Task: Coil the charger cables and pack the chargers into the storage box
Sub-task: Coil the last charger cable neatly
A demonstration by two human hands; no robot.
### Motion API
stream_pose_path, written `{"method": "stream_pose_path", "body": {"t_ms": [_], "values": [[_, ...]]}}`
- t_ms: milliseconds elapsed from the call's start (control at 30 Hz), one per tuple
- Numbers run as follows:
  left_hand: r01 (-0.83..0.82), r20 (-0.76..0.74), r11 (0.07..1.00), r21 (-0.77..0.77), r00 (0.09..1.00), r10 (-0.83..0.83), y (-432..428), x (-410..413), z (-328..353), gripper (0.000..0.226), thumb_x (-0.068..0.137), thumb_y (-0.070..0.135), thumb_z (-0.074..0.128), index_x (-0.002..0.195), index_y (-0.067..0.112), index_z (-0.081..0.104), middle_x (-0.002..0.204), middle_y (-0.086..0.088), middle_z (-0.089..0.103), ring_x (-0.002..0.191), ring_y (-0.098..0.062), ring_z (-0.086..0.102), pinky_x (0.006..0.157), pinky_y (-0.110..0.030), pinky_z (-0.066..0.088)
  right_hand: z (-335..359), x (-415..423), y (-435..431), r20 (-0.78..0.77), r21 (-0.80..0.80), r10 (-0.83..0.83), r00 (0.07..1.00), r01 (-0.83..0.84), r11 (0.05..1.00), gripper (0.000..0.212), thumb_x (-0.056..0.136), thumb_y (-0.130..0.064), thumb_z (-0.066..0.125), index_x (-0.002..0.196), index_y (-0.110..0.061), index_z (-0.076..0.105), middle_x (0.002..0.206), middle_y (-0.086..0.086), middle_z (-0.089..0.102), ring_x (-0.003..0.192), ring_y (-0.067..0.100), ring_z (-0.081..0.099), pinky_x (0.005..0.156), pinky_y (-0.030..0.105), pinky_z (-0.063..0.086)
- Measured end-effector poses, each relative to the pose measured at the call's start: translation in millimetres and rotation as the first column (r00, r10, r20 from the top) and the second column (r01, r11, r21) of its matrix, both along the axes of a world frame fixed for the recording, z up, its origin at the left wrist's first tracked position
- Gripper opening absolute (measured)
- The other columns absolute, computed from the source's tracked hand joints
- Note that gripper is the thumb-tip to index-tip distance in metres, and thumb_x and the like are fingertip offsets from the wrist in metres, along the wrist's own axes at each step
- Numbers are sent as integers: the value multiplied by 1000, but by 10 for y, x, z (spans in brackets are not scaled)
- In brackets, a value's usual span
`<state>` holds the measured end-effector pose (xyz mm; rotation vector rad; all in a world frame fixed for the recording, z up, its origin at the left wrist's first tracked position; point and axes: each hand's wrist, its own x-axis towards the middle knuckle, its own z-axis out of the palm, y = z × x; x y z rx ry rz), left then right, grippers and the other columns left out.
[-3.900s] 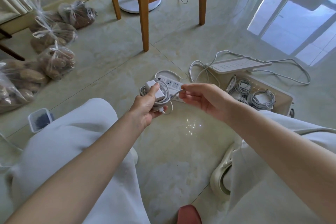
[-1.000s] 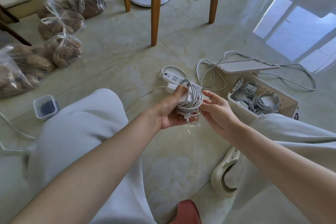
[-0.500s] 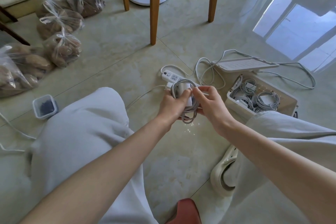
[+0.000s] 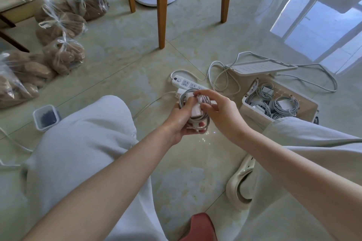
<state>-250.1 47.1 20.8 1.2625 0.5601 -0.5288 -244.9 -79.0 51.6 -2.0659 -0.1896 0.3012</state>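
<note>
**Coil nearly closed, tail end in the fingers**

At twelve o'clock of the frame, a wooden chair (image 4: pixel 161 6); at ten, tied plastic bags (image 4: pixel 62 53). At three o'clock from the hands, on the floor just beside the right knee, the open storage box (image 4: pixel 254 110), with its lid (image 4: pixel 260 67) tipped back behind it and several coiled chargers (image 4: pixel 282 103) already inside. At twelve o'clock from the hands, just behind them, a white power strip (image 4: pixel 186 83).

Cradles the charger (image 4: pixel 196 112) from below in the left hand (image 4: pixel 180 119), fingers curled round the brick and its cable coil (image 4: pixel 183 99), thumb pressed on top. Pinches the cable end (image 4: pixel 200 98) between thumb and forefinger of the right hand (image 4: pixel 223 112) at the top of the bundle. Other right fingers loosely bent, gripping nothing else.

Looks like the close of the coiling step for this charger, with loops gathered round the brick and only the tail left to secure. Calls next, probably, for tucking that end under a loop, with the left grip kept firm to stop the turns springing loose. Then for carrying the bundle over to three o'clock and setting it in a free spot inside the box.
</note>
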Motion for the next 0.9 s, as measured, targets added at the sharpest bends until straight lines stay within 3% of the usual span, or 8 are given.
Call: {"method": "stream_pose_path", "body": {"t_ms": [133, 267, 400, 533, 633, 700, 800, 900], "values": [[-9, -19, 997, 71, 1000, 10, -12, -12, 14, 56, 88, 48, 56, 120, 2, 56, 74, -9, 65, 48, -20, 59, 51, -31, 52, -22, 6, 43, 40, -15, -43, 998, 43, 999, 10, 87, -8, 60, 94, -15, 57, 80, 2, 56, 65, 17, 51, 58, 17, 40], [5, 26, 996, 90, 1000, -7, -22, 7, -3, 46, 90, 43, 55, 114, 3, 59, 78, -9, 64, 50, -21, 59, 55, -36, 56, -43, 20, 28, 385, -295, 76, 920, 45, 954, 6, 89, -10, 58, 94, -7, 55, 118, 7, 51, 95, 22, 52, 76, 29, 42], [43, 23, 993, 110, 999, -46, 33, 10, -46, 45, 90, 50, 54, 111, 11, 60, 88, -8, 67, 63, -20, 67, 62, -42, 59, 16, -19, 45, 477, -390, 253, 842, -55, 919, 19, 79, 5, 60, 93, -4, 51, 95, 8, 58, 89, 29, 55, 69, 38, 47], [67, 8, 980, 186, 998, -70, 102, 40, -77, 26, 95, 37, 51, 99, 12, 59, 81, -8, 65, 64, -20, 63, 67, -45, 58, 58, -70, 53, 580, -502, 448, 680, -135, 854, 40, 61, 11, 71, 89, -8, 50, 82, 4, 57, 80, 23, 54, 53, 27, 45], [66, -1, 973, 220, 998, -67, 106, 39, -66, 16, 94, 28, 53, 91, 12, 58, 68, -5, 59, 58, -19, 57, 76, -50, 55, 47, -106, 43, 571, -558, 520, 635, -164, 813, 34, 59, 12, 69, 87, -4, 57, 77, 4, 57, 69, 22, 55, 47, 25, 40], [62, -38, 978, 201, 998, -56, 105, 31, -56, 23, 93, 33, 56, 98, 10, 57, 68, -6, 60, 54, -18, 57, 74, -49, 57, 34, -117, 36, 561, -438, 428, 709, -184, 880, 23, 70, 11, 62, 88, -2, 56, 79, 6, 59, 68, 26, 57, 51, 31, 47], [59, -31, 998, 29, 998, -59, 70, 23, 19, 40, 92, 46, 51, 91, 8, 60, 70, -8, 60, 55, -18, 57, 69, -41, 60, 99, -37, 53, 419, 5, -35, 907, 36, 999, 7, 88, 3, 50, 87, -4, 47, 80, 6, 60, 72, 26, 62, 63, 39, 54], [25, 50, 995, -95, 999, -20, -18, 22, 133, 41, 93, 45, 48, 87, 8, 62, 65, -7, 59, 55, -17, 54, 67, -37, 60, 203, 144, 41, -1, 302, -375, 927, 358, 884, 5, 93, -4, 49, 91, -6, 45, 79, 4, 58, 69, 13, 65, 67, 28, 58]]}}
